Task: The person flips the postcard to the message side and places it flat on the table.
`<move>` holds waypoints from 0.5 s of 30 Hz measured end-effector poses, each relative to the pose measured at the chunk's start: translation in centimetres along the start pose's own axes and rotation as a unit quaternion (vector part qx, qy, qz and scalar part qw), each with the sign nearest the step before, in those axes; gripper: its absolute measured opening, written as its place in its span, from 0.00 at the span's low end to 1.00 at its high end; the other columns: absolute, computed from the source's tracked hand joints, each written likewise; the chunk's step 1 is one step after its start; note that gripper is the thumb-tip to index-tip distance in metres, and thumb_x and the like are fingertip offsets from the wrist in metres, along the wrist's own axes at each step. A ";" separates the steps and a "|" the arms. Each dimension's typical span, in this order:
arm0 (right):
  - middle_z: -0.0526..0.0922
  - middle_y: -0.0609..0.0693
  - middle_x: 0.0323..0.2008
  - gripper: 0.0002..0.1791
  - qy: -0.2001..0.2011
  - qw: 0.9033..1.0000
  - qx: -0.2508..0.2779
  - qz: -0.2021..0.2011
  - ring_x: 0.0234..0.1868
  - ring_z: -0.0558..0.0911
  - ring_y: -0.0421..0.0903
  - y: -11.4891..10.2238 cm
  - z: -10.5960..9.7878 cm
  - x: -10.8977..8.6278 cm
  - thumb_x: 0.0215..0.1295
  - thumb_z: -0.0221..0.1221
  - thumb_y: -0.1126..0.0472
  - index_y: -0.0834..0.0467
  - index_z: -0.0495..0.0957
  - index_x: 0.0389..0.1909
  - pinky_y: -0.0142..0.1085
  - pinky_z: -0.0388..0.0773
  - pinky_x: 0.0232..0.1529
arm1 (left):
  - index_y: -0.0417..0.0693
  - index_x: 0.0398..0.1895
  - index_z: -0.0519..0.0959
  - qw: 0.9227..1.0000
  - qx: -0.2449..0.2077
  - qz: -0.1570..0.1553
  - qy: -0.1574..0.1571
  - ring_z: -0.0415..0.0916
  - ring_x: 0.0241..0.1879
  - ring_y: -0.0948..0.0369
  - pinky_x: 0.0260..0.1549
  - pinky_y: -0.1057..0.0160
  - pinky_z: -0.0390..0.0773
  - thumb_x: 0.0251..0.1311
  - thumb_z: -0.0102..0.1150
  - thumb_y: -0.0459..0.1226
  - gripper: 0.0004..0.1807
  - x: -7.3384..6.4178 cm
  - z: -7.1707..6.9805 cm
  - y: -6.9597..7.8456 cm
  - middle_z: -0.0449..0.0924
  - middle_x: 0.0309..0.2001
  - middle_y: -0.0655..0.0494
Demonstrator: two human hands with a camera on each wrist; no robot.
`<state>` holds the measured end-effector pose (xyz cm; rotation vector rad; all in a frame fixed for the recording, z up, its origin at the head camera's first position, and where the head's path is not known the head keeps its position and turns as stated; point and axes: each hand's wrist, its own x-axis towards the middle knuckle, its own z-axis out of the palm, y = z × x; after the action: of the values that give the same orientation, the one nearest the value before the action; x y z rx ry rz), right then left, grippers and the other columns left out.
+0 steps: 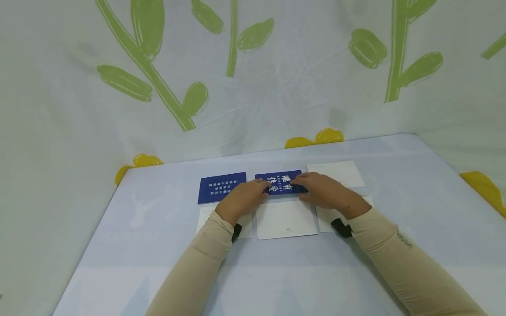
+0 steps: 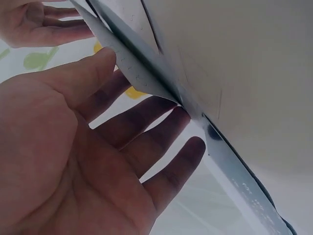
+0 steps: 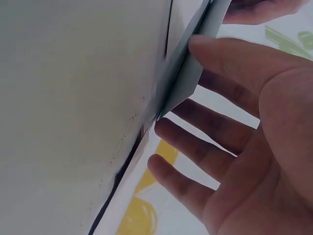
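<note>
A blue card [image 1: 280, 181] with large white characters lies at the middle of the back row in the head view. My left hand [image 1: 245, 197] pinches its left edge, and my right hand [image 1: 326, 191] pinches its right edge. From the left wrist, the card's pale side [image 2: 134, 73] stands tilted off the tabletop, with the thumb on one face and the fingers behind. The right wrist view gives the same picture: the thumb presses the tilted card [image 3: 188, 81], while the lower fingers are spread close to the table.
Left of the held card lies another blue card [image 1: 213, 184] with smaller characters. A white card [image 1: 341, 171] is at the back right. The front row has white cards at the left [image 1: 204, 216], middle [image 1: 286, 217] and right [image 1: 325, 221]. Behind the table [image 1: 158, 245] hangs a leaf-patterned cloth [image 1: 276, 105].
</note>
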<state>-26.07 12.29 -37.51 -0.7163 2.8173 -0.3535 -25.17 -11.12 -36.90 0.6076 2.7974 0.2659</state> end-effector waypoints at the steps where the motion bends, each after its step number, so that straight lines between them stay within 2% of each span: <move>1: 0.75 0.58 0.67 0.27 0.001 1.000 -0.001 0.000 0.69 0.73 0.59 0.0 0.0 0.0 0.67 0.65 0.57 0.53 0.75 0.67 0.54 0.71 0.67 | 0.54 0.72 0.68 1.000 -0.003 -0.001 -0.003 0.63 0.74 0.52 0.72 0.53 0.65 0.76 0.48 0.44 0.24 0.0 0.0 0.0 0.65 0.74 0.51; 9: 0.82 0.56 0.60 0.20 0.027 0.999 0.002 -0.023 0.63 0.79 0.56 0.2 -0.1 0.1 0.70 0.61 0.59 0.56 0.79 0.61 0.51 0.75 0.64 | 0.56 0.72 0.68 1.000 -0.009 -0.001 -0.005 0.61 0.75 0.54 0.73 0.53 0.63 0.76 0.49 0.45 0.24 0.2 -0.1 -0.2 0.66 0.74 0.54; 15: 0.83 0.56 0.59 0.18 0.031 0.999 0.012 -0.028 0.63 0.79 0.55 0.2 -0.2 0.0 0.72 0.58 0.60 0.57 0.79 0.60 0.51 0.76 0.64 | 0.56 0.72 0.69 1.000 -0.016 -0.003 -0.007 0.64 0.74 0.54 0.73 0.53 0.64 0.72 0.56 0.46 0.27 0.1 -0.3 -0.2 0.68 0.73 0.54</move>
<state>-26.20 12.50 -37.33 -0.7936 2.8492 -0.4262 -25.47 -11.32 -36.71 0.5917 2.7763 0.3024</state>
